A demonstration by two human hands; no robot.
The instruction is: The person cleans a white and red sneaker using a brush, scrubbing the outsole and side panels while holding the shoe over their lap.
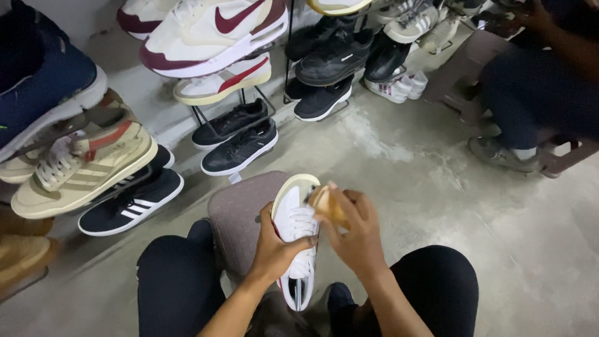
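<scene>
We are sitting low, knees apart in dark trousers, and looking down at a white sneaker (295, 240) that we are holding over a small brown stool (240, 218) between our legs. Our left hand (272, 249) is coming up from seven o'clock, and its fingers are clenching around the middle of the shoe, with the thumb lying across the laces. The sneaker is pointing its cream toe toward twelve o'clock and its heel toward six, tilted a little on its side.

Our right hand (357, 234) is reaching in from five o'clock, and its fingers are grasping a small tan object (326, 203), blurred so that we cannot tell its kind. It is touching the upper edge of the shoe near the toe, at about one o'clock from the laces.

On the concrete floor (437, 187), racks of shoes are standing from nine o'clock round to one o'clock. A pair of black sneakers (240, 146) is sitting just beyond the stool at eleven o'clock, a dark shoe with white stripes (131, 203) is lying at nine o'clock, and a large white and maroon sneaker (215, 31) is hanging at the top. At two o'clock, well apart from us, another person (536, 93) in dark clothes is sitting on a low stool.
</scene>
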